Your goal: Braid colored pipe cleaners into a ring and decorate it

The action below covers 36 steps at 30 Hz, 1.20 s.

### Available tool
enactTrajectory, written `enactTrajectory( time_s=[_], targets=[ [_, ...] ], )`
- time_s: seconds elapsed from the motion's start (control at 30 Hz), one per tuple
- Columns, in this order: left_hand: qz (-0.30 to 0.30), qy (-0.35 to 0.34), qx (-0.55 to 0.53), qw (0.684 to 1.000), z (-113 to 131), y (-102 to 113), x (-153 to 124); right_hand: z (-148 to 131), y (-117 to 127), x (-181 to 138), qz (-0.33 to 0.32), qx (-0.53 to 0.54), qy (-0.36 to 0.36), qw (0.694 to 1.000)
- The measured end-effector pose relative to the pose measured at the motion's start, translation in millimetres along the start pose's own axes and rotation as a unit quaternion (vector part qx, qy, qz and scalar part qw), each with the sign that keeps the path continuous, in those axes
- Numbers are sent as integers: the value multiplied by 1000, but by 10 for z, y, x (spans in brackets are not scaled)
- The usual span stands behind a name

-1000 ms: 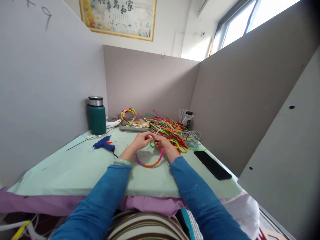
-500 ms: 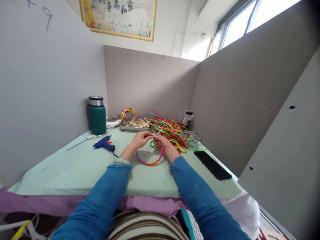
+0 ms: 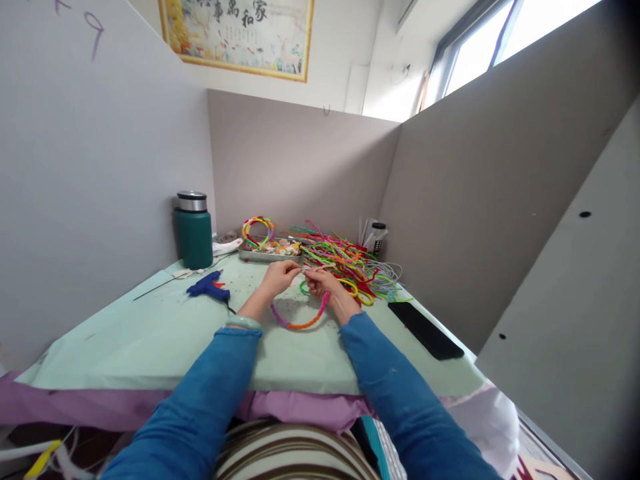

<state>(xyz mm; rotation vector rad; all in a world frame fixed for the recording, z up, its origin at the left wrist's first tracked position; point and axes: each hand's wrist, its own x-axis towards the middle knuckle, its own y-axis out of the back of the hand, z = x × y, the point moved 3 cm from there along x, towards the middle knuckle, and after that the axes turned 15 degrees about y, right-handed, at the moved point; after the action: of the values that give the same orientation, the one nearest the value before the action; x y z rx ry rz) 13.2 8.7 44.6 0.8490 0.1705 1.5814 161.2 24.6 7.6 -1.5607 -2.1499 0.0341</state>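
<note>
My left hand (image 3: pixel 280 277) is closed in a pinch, its fingertips almost meeting those of the other hand; what they grip is too small to make out. My right hand (image 3: pixel 323 285) pinches a thin pale pink strip (image 3: pixel 328 266), whose free end sticks out to the right above the fingers. Below the hands curves a fuzzy pipe-cleaner headband (image 3: pixel 306 326) in purple, orange and pink. Its pink end reaches up to the right palm, and I cannot tell whether that hand grips it. A green fuzzy loop (image 3: pixel 303 287) shows between the hands, partly hidden.
A blue glue gun (image 3: pixel 209 287) lies left of my hands, near a green bottle (image 3: pixel 195 239). Behind are a metal tray (image 3: pixel 270 258) of small pieces, finished-looking hoops (image 3: pixel 258 232) and heaped pipe cleaners (image 3: pixel 340 257). A black phone-like slab (image 3: pixel 425 330) lies right. Partitions enclose the table.
My left fingertips have shifted slightly left and up. More of the pale pink strip now shows above my right hand. The headband has hardly moved.
</note>
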Motion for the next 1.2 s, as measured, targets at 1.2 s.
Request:
enactTrajectory(
  time_s=[1.2],
  targets=[
    [15,10,127,992,-178,-28,79,-114,-14,-1,-22,-304,196,932]
  ],
)
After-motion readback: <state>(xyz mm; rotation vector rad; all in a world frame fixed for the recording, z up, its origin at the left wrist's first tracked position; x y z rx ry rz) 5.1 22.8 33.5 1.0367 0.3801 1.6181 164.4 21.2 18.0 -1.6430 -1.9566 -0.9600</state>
